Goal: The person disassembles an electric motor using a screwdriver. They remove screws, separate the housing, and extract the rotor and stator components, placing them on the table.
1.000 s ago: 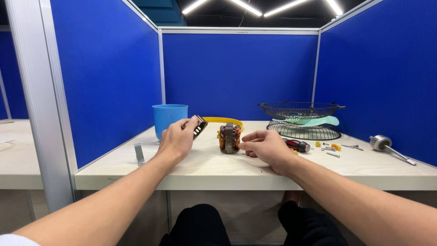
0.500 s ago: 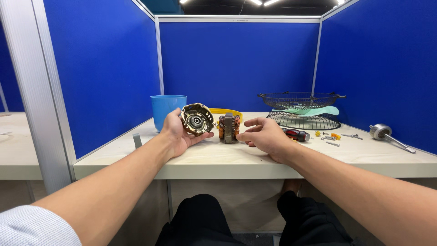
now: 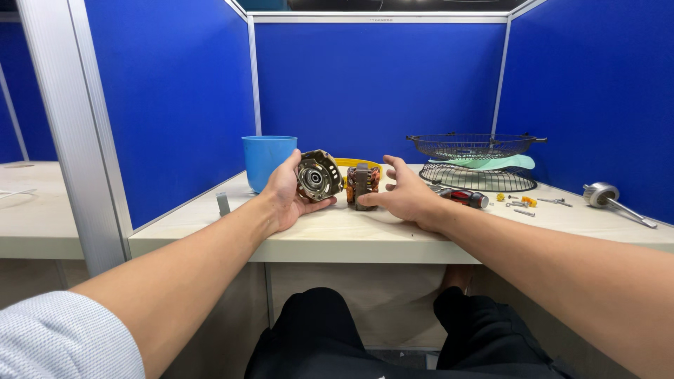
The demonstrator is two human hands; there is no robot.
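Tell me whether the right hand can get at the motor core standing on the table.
Probably yes. The right hand is open beside the motor core, fingertips about touching it, nothing between them. The left hand holds the round metal cover off to the other side.

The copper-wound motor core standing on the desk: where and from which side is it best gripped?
Probably across its flat dark sides, from the right. The motor core stands upright on the desk; the right hand is open beside it, while the left hand with its round metal end cover crowds the left.
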